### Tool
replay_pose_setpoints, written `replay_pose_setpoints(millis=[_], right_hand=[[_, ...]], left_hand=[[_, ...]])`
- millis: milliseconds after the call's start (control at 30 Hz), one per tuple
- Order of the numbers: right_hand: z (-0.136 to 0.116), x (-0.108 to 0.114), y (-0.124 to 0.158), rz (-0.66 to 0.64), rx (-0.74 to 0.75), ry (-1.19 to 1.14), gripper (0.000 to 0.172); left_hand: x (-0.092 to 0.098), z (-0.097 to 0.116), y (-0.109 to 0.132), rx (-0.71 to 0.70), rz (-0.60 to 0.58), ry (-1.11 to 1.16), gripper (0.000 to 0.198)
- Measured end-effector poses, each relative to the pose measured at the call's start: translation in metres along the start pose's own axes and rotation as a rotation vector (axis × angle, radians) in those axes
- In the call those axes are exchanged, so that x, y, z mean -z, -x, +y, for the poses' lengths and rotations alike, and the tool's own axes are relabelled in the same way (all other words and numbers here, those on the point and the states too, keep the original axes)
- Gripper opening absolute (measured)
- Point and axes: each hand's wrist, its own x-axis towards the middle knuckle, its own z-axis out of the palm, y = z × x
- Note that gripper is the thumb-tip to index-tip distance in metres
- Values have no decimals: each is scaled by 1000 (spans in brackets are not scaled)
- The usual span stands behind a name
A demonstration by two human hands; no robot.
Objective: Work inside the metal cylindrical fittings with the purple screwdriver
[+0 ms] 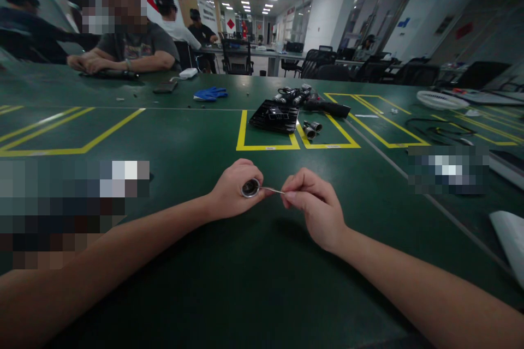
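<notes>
My left hand (233, 191) is wrapped around a short cylinder (250, 188) with a shiny metal rim, its open dark end facing me. Most of the cylinder's body is hidden by my fingers. A thin, pale strip or wire (271, 190) runs from beside that rim to my right hand (315, 204), which pinches its other end between thumb and forefinger. Whether the strip is joined to the cylinder I cannot tell. Both hands are held above the green table (229, 283).
Beyond my hands, yellow tape frames hold a black ribbed tray (275, 116), several dark metal parts (292, 95) and small metal cylinders (311, 130). A blue glove (210, 94) lies farther left. A white oval object (442, 100) is at right. Another person (135, 46) sits across the table.
</notes>
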Motion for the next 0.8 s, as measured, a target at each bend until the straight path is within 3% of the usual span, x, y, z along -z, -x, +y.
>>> replay_pose_setpoints(millis=[167,433,800], right_hand=[[-3,-2,4,-71,33,97,8],[3,0,-7,57,-136,-142,8],[0,-3,-7,98,-172,-200,7]], left_hand=[[1,1,0,8,-10,-3,21],[0,1,0,13,-17,20,22],[-1,-1,0,0,1,13,25]])
